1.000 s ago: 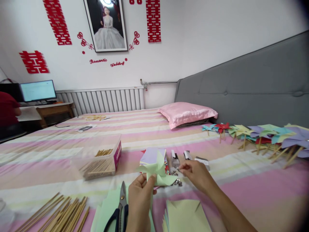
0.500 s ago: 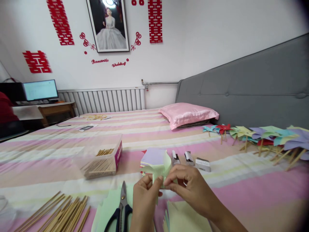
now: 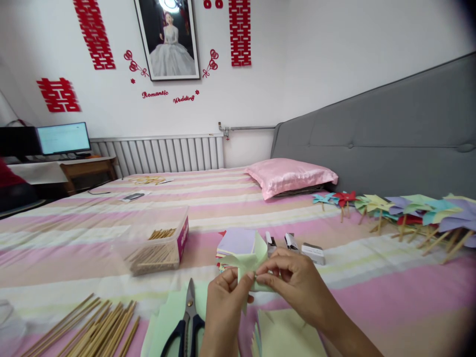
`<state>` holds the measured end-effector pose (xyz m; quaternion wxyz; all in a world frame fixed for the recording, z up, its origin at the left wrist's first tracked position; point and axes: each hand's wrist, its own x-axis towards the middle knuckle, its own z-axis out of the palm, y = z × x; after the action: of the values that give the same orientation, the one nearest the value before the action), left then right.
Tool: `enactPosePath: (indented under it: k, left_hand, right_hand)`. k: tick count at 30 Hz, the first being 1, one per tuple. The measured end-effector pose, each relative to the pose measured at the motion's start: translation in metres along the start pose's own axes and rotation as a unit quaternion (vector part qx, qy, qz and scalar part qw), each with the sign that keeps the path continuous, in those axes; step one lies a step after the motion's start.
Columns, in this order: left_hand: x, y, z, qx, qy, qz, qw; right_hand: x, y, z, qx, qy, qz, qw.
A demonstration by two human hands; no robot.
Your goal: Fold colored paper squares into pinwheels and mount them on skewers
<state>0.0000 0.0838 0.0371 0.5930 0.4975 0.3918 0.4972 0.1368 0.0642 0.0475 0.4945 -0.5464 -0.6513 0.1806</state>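
Note:
A pale green paper pinwheel (image 3: 245,261) is between my hands, its blades curled up and outward. My left hand (image 3: 228,302) is closed on it, the thumb pressing near its middle. From the other side my right hand (image 3: 293,280) pinches the same middle with thumb and fingertips; anything small between them is hidden. Under my left wrist lie light green paper sheets (image 3: 169,312) with dark-handled scissors (image 3: 190,307) on top. A pale yellow paper stack (image 3: 288,334) sits below my right hand. Just beyond the pinwheel is a stack of coloured paper squares (image 3: 238,242).
Wooden sticks (image 3: 100,327) lie at the front left, near a clear plastic box (image 3: 156,253) of more sticks. Small boxes (image 3: 312,253) stand behind my right hand. Finished pinwheels (image 3: 412,208) line the right side by the headboard (image 3: 375,129). A pink pillow (image 3: 292,176) lies farther back.
Both hands and the pinwheel have shifted slightly to the right. My fingertips have closed in together at the pinwheel's middle. The surrounding things stay in place.

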Motion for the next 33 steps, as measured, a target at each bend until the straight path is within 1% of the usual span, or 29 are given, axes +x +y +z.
enactPosePath:
  k: [6,22,33]
  left_hand:
    - [0.0,0.0015,-0.0009,0.007,-0.012,0.009,1.0]
    - [0.0044,-0.0041,-0.004,0.035,-0.026,0.029,0.999]
    - [0.0047,-0.0028,-0.0023,0.023,-0.022,0.044,0.999]
  right_hand:
    - [-0.0011,-0.0021,-0.0016,-0.011,-0.015,-0.013,1.0]
    - [0.0009,0.0,-0.0021,0.038,-0.034,0.017,0.999]
    - [-0.0032,-0.0023,-0.0006,0.045,-0.024,0.031,0.998]
